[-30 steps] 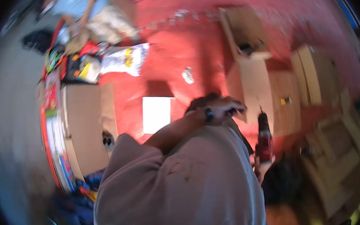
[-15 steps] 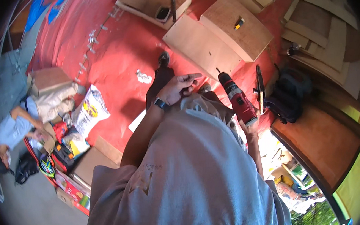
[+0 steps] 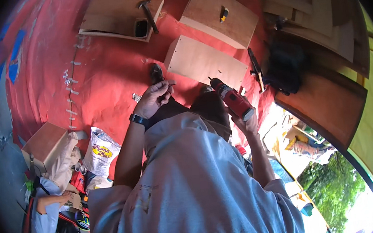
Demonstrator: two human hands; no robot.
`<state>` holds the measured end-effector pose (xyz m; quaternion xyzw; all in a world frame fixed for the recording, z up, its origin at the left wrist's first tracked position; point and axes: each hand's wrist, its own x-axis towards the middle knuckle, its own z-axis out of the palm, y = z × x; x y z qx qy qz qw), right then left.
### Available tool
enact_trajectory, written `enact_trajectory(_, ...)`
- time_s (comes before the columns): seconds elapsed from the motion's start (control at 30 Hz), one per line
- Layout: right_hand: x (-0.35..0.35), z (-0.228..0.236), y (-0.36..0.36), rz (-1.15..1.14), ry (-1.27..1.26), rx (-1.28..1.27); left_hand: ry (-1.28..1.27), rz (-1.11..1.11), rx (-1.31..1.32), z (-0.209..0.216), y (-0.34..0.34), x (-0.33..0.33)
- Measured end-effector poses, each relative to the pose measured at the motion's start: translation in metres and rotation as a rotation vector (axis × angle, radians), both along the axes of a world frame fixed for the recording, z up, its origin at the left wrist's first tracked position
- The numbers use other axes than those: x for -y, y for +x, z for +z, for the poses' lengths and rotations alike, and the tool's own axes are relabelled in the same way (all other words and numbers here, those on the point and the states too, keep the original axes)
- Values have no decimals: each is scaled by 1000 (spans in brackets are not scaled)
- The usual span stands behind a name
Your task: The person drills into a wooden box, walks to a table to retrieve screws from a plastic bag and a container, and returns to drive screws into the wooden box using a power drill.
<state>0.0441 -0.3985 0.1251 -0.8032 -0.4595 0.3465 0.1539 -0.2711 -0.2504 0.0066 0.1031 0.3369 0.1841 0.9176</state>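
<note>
My right hand (image 3: 246, 122) is wrapped round the grip of a red and black cordless drill (image 3: 234, 100), its bit pointing up and left at a low plywood box (image 3: 208, 62). My left hand (image 3: 152, 101), with a dark watch on its wrist, is closed in a pinch. A small dark thing shows at its fingertips, too small to name. Both hands are in front of my body, apart from each other and on the near side of the box. A small dark mark or piece lies on the box's top.
Behind stands another plywood box (image 3: 218, 21) bearing a yellow and black cutter (image 3: 224, 14). To its left, a hammer (image 3: 149, 16) and a black tray (image 3: 140, 28) lie on a wooden panel (image 3: 109, 11). A white sack (image 3: 100, 154) stands left, near a seated person (image 3: 47, 213). Wood frames (image 3: 315, 9) lie right.
My view has turned, so the boxes lie further left. My left hand's fingers, stretched out before, are now drawn into a pinch. The drill stays in my right hand.
</note>
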Motion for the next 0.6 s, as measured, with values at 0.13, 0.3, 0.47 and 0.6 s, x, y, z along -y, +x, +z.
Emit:
enact_trajectory(0.13, -30, -20, -30, -56, 41, -13, -130, 9, -38, -21, -23, -28)
enact_trajectory(0.3, -80, -52, -59, -239, -162, -181, -139, 59, -79, -44, -24, -55)
enact_trajectory(0.47, -117, -89, -72, -223, -334, -184, -134, 105, -81, -65, -20, -65)
enact_trajectory(0.6, -135, -106, -75, -263, -265, -253, -129, 82, -131, -76, -23, -61)
